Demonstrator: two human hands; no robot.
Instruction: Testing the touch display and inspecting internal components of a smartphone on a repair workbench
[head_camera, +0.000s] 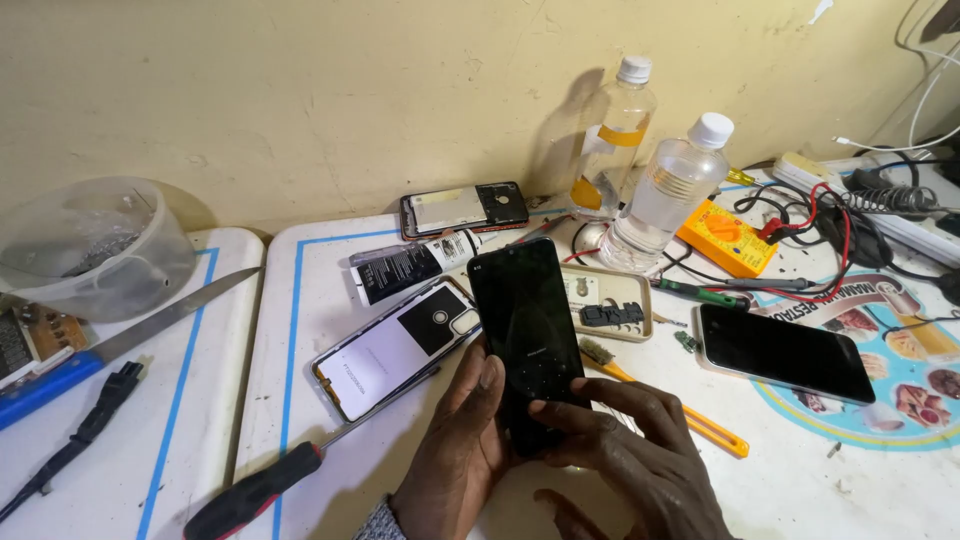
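The left hand (455, 440) and the right hand (625, 450) together hold a black phone (525, 335) tilted up above the white desk (330, 260), its dark glass face toward the camera. The left hand grasps the lower left edge with the thumb lying on the glass; the right hand grasps the lower right, fingers reaching across the bottom of the screen. The phone looks thin, stiff and light, with a smooth face that is likely slippery and easy to crack, so the long side edges seem the safest places to grip, rather than pressing on the glass. Just to its left lies an open phone back shell (395, 345), and a red-handled screwdriver (255, 492) rests nearer the desk's front. Behind stand two clear plastic bottles (665, 195), and another dark phone (785, 352) lies to the right
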